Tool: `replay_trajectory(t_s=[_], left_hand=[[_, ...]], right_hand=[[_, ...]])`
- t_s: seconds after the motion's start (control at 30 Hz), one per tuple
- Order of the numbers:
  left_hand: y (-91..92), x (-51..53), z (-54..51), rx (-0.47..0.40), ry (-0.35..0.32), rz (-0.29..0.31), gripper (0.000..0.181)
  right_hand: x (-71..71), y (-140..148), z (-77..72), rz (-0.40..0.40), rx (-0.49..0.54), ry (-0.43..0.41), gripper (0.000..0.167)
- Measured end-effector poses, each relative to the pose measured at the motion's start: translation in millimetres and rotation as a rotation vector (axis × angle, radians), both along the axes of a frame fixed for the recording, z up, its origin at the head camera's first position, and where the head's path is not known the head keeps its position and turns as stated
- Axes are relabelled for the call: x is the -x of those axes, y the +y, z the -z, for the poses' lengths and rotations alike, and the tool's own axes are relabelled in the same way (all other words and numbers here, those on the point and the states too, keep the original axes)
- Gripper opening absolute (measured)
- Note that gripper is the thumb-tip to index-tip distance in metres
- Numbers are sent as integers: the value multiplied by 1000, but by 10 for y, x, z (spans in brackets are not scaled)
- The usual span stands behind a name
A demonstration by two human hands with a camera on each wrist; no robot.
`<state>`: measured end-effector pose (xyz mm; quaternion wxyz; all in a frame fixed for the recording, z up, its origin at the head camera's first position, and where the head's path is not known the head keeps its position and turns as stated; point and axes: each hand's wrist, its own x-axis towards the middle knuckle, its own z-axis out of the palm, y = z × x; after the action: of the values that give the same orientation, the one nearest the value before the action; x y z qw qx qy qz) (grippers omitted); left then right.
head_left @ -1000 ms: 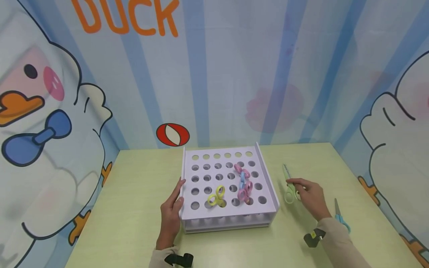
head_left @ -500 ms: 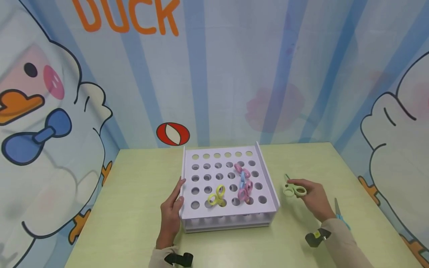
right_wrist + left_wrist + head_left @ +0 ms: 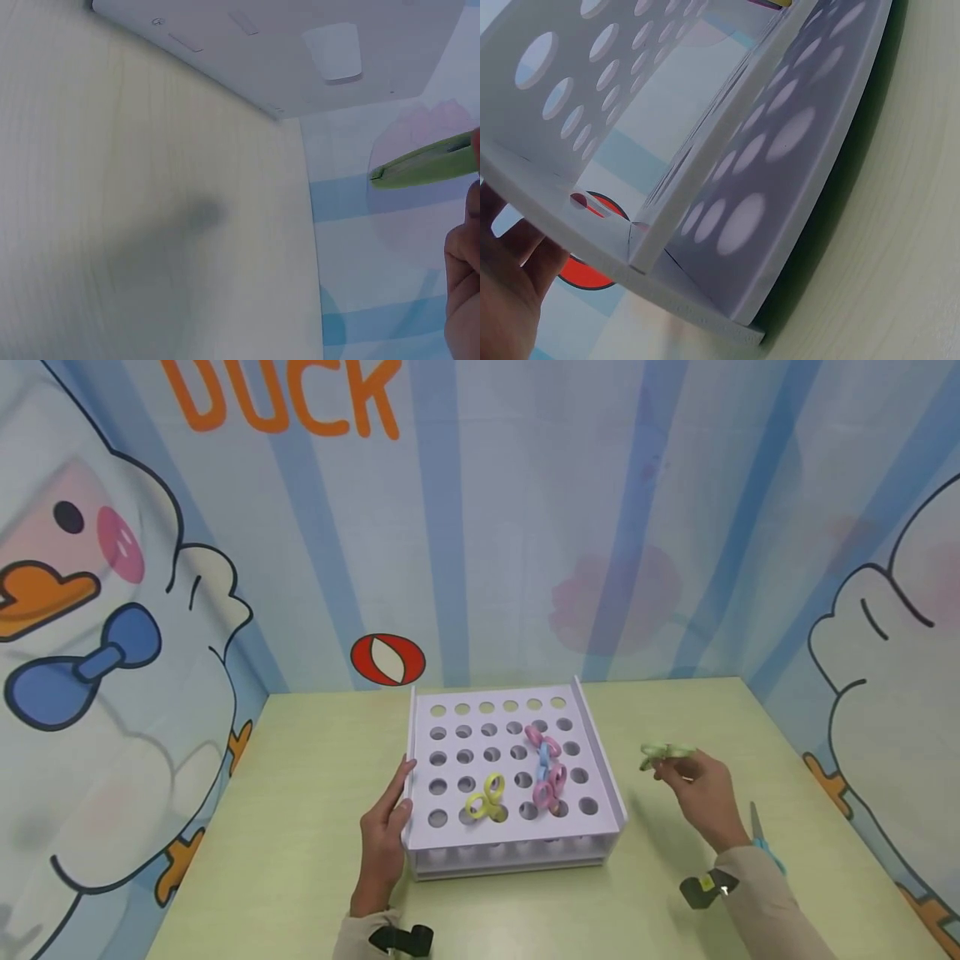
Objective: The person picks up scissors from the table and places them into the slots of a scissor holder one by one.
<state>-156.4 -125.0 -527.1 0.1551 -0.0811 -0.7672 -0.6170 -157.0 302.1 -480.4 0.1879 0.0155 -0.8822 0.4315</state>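
Left hand (image 3: 382,839): laid along the left wall of the white perforated rack (image 3: 477,769), fingers extended against the panel rather than wrapped round it. Likely there to steady the rack; the left wrist view shows fingers behind the side panel.

Right hand (image 3: 701,789): pinches the green scissors (image 3: 667,751) between thumb and fingers, off the tabletop (image 3: 322,777), to the right of the rack and apart from it. Handle loops show in the head view; cannot tell where the blades point. A pinch near the loops probably leaves the blade end free.

On the rack: yellow scissors (image 3: 489,807) near the front, left of the others. Further right, a crowded line running front to back: front pink scissors (image 3: 551,787), blue scissors (image 3: 543,762), rear pink scissors (image 3: 543,741). Loops uppermost, blades out of sight; presumably down in the holes, loops too wide to pass.

Blue-handled scissors (image 3: 759,840) lie on the tabletop, partly behind the right sleeve (image 3: 765,906), blades pointing away from the person.
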Motion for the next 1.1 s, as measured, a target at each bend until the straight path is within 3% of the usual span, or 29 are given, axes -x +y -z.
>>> replay_trajectory(t_s=[0.13,0.4,0.9,1.1], left_hand=[[2,-4,-16,-5,-1,0,54],[10,-11,-17,2,-7,-9,54],[9,-10,-34,3,-2,-8,54],[14,-6,-20,4,-6,-3,54]], right_hand=[[2,-8,-39,34,-15,16,14],[1,-11,-129,-1,66,45,16],[3,-152,-454,14,116,162,14],[-8,-206,-559,1,120,172,16]])
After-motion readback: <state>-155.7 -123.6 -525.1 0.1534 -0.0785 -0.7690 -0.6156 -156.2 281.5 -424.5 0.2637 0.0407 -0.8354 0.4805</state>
